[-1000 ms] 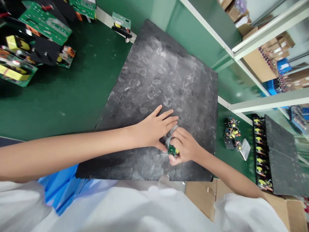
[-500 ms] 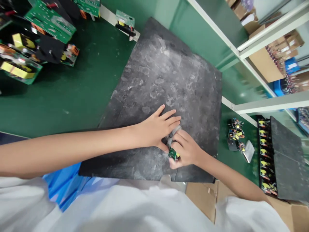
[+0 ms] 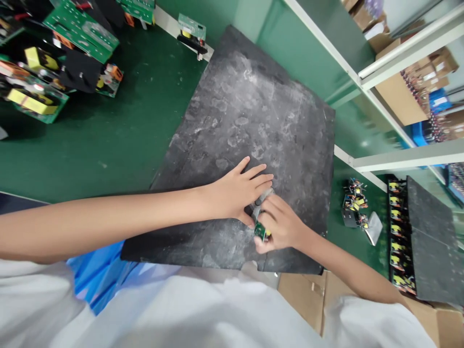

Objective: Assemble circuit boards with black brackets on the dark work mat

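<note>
My left hand (image 3: 242,193) lies over the black mat (image 3: 250,116) with its fingers spread and palm down. Just to its right, my right hand (image 3: 278,224) is closed around a small green circuit board (image 3: 259,231) that has a yellow part on it. Most of that board is hidden by my fingers. Between the two hands shows a grey piece (image 3: 258,204), partly covered; its kind and whether my left fingertips press on it cannot be made out.
Circuit boards with yellow and orange parts (image 3: 78,34) stand on the green table (image 3: 97,135) at left. One small board (image 3: 192,35) is by the mat's far edge. More assemblies (image 3: 355,200), a black tray row (image 3: 398,237) and a white metal frame (image 3: 402,154) are at right.
The whole view has shifted slightly. Both hands keep nearly the same pose and place on the mat, the right one still closed on the circuit board.
</note>
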`<state>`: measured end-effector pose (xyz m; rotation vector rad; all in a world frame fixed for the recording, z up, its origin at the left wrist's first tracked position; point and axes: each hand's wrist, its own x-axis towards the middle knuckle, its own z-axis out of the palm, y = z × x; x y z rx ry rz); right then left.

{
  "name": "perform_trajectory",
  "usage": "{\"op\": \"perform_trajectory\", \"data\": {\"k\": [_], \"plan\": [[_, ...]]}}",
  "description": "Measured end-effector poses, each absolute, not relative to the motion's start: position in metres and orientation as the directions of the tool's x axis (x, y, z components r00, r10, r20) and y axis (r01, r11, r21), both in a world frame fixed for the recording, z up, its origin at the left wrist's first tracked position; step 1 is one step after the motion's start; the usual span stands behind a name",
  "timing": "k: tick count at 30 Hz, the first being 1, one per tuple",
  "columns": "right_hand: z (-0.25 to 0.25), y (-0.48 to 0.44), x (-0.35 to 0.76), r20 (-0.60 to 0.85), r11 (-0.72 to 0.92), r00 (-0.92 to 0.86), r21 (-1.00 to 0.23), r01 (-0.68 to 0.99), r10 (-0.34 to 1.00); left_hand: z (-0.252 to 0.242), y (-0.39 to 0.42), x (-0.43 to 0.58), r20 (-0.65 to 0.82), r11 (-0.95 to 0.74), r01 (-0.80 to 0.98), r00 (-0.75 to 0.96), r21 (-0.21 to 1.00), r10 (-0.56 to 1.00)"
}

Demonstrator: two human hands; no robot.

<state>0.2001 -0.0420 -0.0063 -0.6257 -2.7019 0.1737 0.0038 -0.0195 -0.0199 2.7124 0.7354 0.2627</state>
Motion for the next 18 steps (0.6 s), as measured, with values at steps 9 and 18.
{"op": "perform_trajectory", "data": {"k": [9,18], "plan": [[-0.0068,-0.0484,0.2026,0.304,0.877,-0.824,-0.203,0.435,0.479,-0.0172,-0.0201,0.0041,0.06,-0.814,0.463,0.856,0.351,0.513],[-0.0076,-0.0419,0.2062,0.33,0.869,-0.804,-0.202,0.451,0.494,-0.0168,-0.0198,0.0047,0.055,-0.821,0.467,0.858,0.328,0.511]]}}
